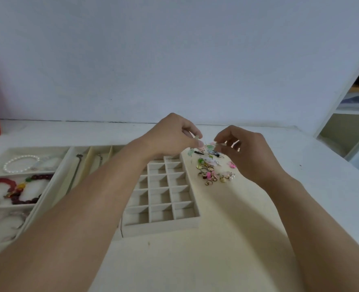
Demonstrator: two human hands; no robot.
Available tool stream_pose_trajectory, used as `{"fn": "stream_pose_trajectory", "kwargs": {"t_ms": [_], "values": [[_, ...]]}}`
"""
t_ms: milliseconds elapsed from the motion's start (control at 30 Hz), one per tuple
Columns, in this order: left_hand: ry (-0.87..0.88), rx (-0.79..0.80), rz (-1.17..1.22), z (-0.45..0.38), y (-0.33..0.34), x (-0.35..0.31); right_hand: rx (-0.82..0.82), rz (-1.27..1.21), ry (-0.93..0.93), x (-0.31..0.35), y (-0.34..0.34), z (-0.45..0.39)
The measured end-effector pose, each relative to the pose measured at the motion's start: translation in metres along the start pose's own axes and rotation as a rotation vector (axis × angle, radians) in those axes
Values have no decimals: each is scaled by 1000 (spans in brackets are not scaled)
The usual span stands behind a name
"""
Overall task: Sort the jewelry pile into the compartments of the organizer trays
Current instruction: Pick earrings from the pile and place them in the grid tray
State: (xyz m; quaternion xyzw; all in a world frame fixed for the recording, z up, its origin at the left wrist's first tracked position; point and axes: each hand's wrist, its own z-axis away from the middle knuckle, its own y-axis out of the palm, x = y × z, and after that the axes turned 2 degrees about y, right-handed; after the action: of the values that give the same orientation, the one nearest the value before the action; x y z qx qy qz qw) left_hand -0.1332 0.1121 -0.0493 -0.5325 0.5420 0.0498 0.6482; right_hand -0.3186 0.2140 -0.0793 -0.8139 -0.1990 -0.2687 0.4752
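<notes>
Above the jewelry pile (213, 168) beside the grid tray (163, 194), left hand (172, 135) and right hand (248, 150) — fingers curled — pinch one small pale piece (208, 146).

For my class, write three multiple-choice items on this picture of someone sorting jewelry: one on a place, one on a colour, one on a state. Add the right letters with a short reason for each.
1. Where does the jewelry pile lie?
A. right of the grid tray
B. inside the grid tray
C. in the far-left tray

2. What colour is the bracelet in the top compartment of the left tray?
A. black
B. white
C. blue

3. What are the hands doing?
A. lying flat on the table
B. both raised over the pile, fingers pinching small pieces
C. lifting a tray

Answers:
1 A, the pile sits on cloth beside the tray's right wall.
2 B, pearl-white beads.
3 B, the left hand and right hand meet fingertip to fingertip.
</notes>
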Motion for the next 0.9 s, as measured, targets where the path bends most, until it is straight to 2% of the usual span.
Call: {"fn": "stream_pose_trajectory", "kwargs": {"t_ms": [133,233,500,633,900], "values": [[6,28,-34,5,-15,1,-15,-62,-100,27,8,-9],[-17,8,-9,7,-27,7,14,-105,-101,44,11,-20],[-136,-46,-91,7,-59,35,215,149,-64,76,37,-62],[-164,-65,-168,6,-64,46,317,224,-106,89,53,-78],[-244,-130,-238,1,-65,63,350,240,-126,82,85,-92]]}}
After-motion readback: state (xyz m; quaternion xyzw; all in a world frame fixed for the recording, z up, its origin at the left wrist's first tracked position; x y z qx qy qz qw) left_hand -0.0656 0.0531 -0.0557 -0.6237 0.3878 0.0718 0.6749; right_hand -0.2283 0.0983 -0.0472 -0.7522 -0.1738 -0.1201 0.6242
